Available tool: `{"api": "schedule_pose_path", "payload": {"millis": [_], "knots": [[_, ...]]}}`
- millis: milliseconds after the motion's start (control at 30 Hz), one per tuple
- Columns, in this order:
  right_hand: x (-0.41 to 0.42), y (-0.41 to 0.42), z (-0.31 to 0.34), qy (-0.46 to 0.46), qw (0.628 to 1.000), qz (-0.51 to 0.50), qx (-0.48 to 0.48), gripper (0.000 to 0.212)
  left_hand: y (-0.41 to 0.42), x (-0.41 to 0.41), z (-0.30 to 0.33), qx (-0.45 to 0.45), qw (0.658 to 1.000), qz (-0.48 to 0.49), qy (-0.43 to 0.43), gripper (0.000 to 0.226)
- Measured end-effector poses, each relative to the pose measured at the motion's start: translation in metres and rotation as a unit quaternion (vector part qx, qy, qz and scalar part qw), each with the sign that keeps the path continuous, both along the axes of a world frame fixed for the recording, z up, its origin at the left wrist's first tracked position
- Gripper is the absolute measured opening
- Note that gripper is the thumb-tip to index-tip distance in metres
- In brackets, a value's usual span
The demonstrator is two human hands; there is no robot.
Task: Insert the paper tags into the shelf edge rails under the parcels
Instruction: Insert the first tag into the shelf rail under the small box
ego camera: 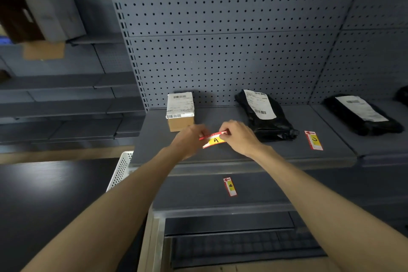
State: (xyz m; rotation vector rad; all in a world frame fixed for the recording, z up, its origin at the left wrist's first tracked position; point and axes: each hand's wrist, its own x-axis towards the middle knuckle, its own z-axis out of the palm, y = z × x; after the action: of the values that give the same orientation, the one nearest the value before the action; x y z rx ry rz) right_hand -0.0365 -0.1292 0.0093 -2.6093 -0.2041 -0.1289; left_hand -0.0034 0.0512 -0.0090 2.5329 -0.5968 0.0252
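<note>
Both hands hold one red, white and yellow paper tag marked "A" (215, 140) above the grey shelf (287, 150). My left hand (189, 140) pinches its left end, my right hand (237, 137) its right end. A small cardboard parcel (180, 111) stands just behind my left hand. A black bagged parcel (263, 115) lies behind my right hand. A second tag marked "C" (314, 140) lies flat on the shelf to the right. A third tag (230, 186) lies on the lower shelf. The shelf edge rail (220, 169) runs below my wrists.
Another black parcel (362, 115) lies on the neighbouring shelf at the right. A pegboard back wall (220, 40) rises behind the parcels. A white perforated basket (121, 170) stands at the shelf's left end. Grey shelving with a cardboard box (33, 17) fills the far left.
</note>
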Motion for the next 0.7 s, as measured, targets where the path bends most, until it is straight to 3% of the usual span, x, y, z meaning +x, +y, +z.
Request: {"api": "schedule_pose_path", "payload": {"millis": [267,333,467,700], "knots": [[-0.028,0.072,0.0,0.047,0.985,0.053,0.156,0.013,0.079,-0.046,0.008,-0.04,0.997,0.065,0.02,0.01],[-0.031,0.085,-0.002,0.035,0.985,0.055,0.163,0.014,0.094,-0.056,-0.001,-0.046,0.995,0.091,0.001,0.012],[-0.035,0.096,-0.005,-0.002,0.987,0.055,0.151,0.015,0.112,-0.078,-0.031,0.018,0.985,0.106,-0.137,0.008],[-0.034,0.095,-0.018,-0.025,0.994,0.045,0.095,0.013,0.115,-0.096,-0.067,0.1,0.978,0.094,-0.159,0.027]]}}
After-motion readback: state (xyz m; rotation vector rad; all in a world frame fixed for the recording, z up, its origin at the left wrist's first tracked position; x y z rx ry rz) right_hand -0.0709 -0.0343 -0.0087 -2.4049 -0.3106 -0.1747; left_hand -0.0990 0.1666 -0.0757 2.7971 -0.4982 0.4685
